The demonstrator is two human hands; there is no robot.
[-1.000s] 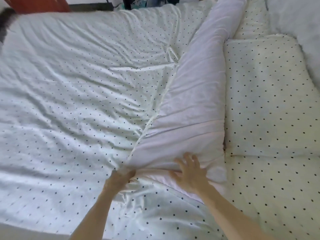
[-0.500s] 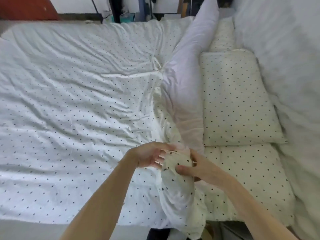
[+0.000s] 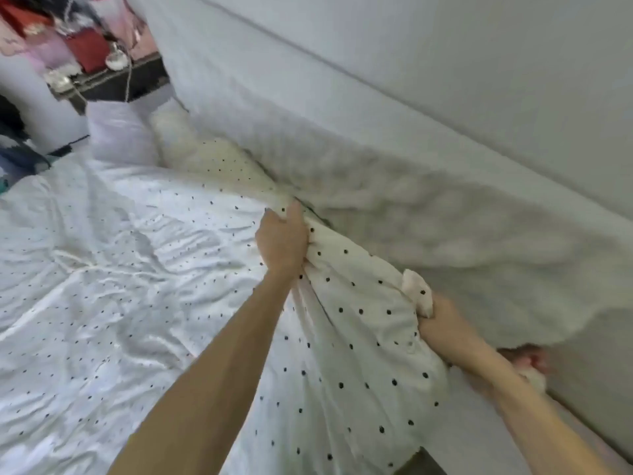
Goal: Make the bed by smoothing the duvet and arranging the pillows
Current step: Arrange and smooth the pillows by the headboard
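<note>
The white duvet with small black dots lies wrinkled over the bed. Its near edge is lifted and stretched toward the fluffy white headboard. My left hand is closed on a bunched fold of that edge. My right hand grips the duvet's corner lower right, close to the headboard. A dotted pillow shows partly behind the raised edge, and a plain white pillow lies beyond it.
A white wall rises above the headboard. A dark bedside stand with red and pink items and a cable sits at the far left corner. Dark clutter lies at the left edge.
The view has swung toward the headboard. Both hands have carried the duvet's edge up from the bed's side over the pillows and spread apart, left hand higher, right hand at the corner.
</note>
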